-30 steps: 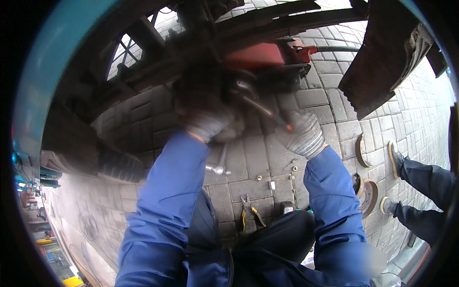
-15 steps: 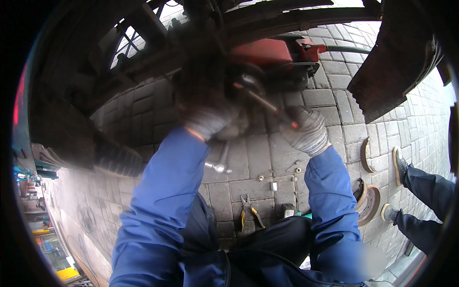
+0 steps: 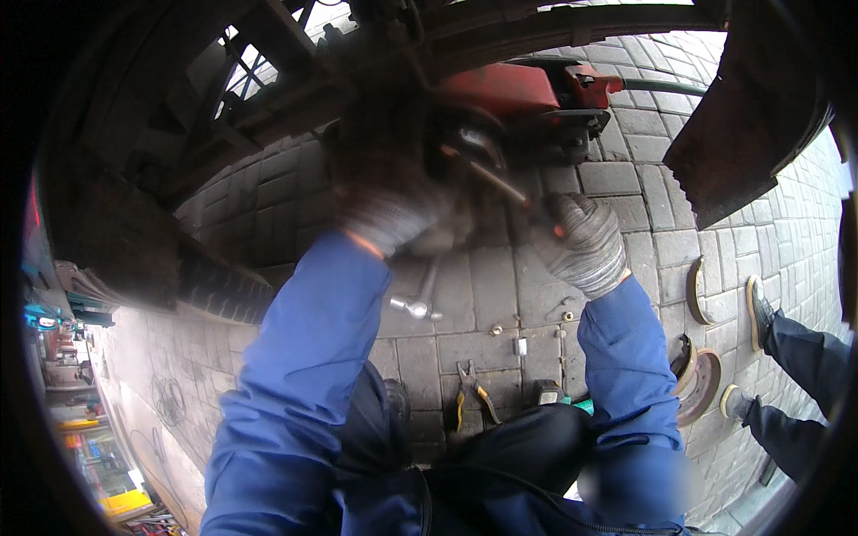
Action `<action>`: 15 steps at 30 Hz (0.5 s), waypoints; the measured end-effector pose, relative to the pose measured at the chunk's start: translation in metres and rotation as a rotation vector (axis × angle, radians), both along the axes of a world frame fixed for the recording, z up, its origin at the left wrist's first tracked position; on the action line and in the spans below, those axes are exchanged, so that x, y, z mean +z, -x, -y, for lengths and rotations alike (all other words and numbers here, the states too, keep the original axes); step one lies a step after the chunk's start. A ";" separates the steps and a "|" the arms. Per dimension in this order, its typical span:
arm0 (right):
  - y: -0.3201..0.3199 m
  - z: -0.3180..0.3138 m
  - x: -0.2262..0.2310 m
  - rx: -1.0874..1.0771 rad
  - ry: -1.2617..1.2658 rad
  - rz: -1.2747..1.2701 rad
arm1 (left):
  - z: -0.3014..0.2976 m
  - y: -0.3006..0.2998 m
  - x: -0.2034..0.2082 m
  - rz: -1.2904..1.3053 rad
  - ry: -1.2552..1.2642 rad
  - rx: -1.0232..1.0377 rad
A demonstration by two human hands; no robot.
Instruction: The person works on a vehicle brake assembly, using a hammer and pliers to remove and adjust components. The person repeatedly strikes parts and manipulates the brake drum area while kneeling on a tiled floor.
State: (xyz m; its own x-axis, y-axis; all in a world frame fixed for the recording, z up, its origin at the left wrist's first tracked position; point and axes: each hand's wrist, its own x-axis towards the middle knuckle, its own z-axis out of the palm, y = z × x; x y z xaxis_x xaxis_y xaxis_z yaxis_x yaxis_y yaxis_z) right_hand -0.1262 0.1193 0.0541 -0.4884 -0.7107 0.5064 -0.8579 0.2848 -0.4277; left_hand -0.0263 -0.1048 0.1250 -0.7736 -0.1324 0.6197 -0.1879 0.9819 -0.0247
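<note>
My right hand (image 3: 581, 246), in a grey knit glove, is closed around a screwdriver (image 3: 492, 179) with a dark and orange handle. Its shaft slants up and left toward dark, rounded metal parts (image 3: 474, 138) beneath the vehicle. My left hand (image 3: 384, 205), gloved too, reaches up into the shadow beside those parts. Its fingers are lost in the dark and blur, so what they touch cannot be made out. Behind the metal parts stands a red jack (image 3: 500, 89).
On the paving lie a metal wrench (image 3: 416, 305), yellow-handled pliers (image 3: 475, 393), a small socket (image 3: 520, 347) and several nuts. Right are a curved brake shoe (image 3: 697, 290) and a round drum (image 3: 703, 386), near another person's legs (image 3: 791, 357). A tyre (image 3: 223, 286) is at left.
The whole view has shifted slightly, with floor items sitting a little further right. Both hands keep about the same place, and the screwdriver stays in my right hand.
</note>
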 end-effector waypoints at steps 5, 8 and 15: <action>-0.016 -0.005 0.032 -0.034 -0.152 -0.053 | 0.001 -0.001 0.001 0.018 0.002 0.045; -0.026 -0.004 0.048 -0.048 -0.238 -0.085 | 0.004 -0.001 0.002 0.078 -0.078 0.039; -0.042 -0.003 0.082 -0.113 -0.557 -0.119 | 0.003 -0.004 0.006 0.026 -0.062 0.040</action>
State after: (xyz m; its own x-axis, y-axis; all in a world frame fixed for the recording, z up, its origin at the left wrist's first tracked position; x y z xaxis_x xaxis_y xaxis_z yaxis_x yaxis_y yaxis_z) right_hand -0.0837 0.1220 0.1356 -0.5390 -0.8327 0.1268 -0.8423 0.5316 -0.0891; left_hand -0.0220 -0.1075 0.1307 -0.7827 -0.2009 0.5891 -0.2267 0.9735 0.0309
